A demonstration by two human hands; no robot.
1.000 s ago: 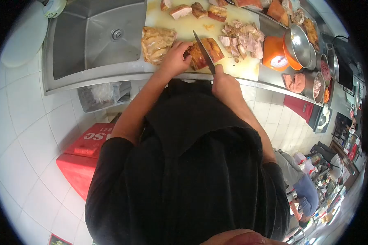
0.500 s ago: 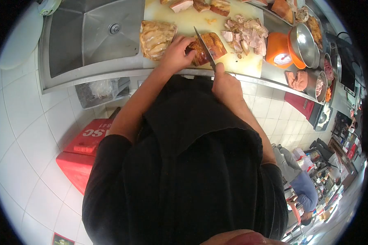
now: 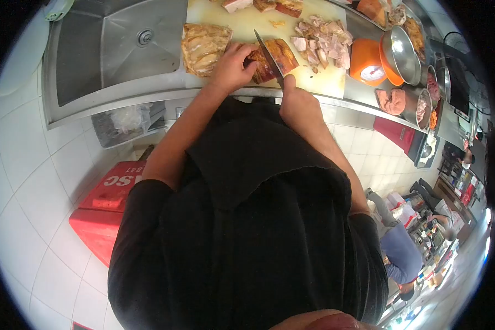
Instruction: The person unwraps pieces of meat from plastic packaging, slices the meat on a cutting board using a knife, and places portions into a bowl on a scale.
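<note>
A browned piece of roast pork [image 3: 282,52] lies on the pale yellow cutting board [image 3: 313,82]. My left hand [image 3: 234,67] presses on its left end with bent fingers and the thumb against it. In my right hand [image 3: 302,107] is the handle of a long knife [image 3: 268,55]. The blade lies slantwise across the top of the pork, its tip pointing away from me; how deep it sits is unclear. Left of my left hand is a larger pale brown slab of meat [image 3: 203,48]. A heap of chopped meat [image 3: 324,44] lies right of the pork.
A steel sink [image 3: 110,55] adjoins the board on the left. An orange scale [image 3: 367,60] with a steel bowl [image 3: 402,55] stands to the right, near a pinkish cloth-like bundle [image 3: 390,102]. More meat pieces [image 3: 264,5] line the far edge. Another person [image 3: 404,253] bends over at lower right.
The whole view has shifted slightly, moving the counter up and left. Both hands keep nearly the same places on the pork and knife, and the blade still crosses the pork.
</note>
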